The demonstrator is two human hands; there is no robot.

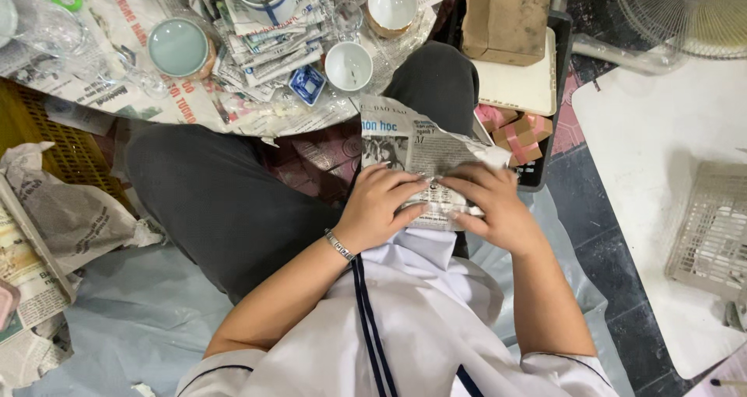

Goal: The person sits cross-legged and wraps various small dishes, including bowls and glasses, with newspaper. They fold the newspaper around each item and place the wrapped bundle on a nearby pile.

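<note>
**Both hands pressing a newspaper bundle on the lap**

We are holding a newspaper bundle (pixel 424 164) on the lap, against the right thigh. Our left hand (pixel 377 202) is lying over its left side with the fingers curled down flat on the paper; our right hand (pixel 490 206) is covering its right side, fingers bent and pressing the folds. Both hands are closed onto the bundle, neither gripping anything else. What is inside we cannot tell.

The paper is looking thin, soft and crumpled, so we are judging it light, easy to tear, and likely to spring open unless the folds stay pinned; if something breakable sits inside, the safest hold is around both sides, as now. Its long axis is running away from us, the loose upper edge pointing toward the cups.

Beyond the knees, white cups (pixel 348 65), a pale green lid (pixel 178 47) and a newspaper stack (pixel 268 43) are sitting on a newspaper-covered surface. A cardboard box (pixel 510 12) is standing at the far right.
</note>
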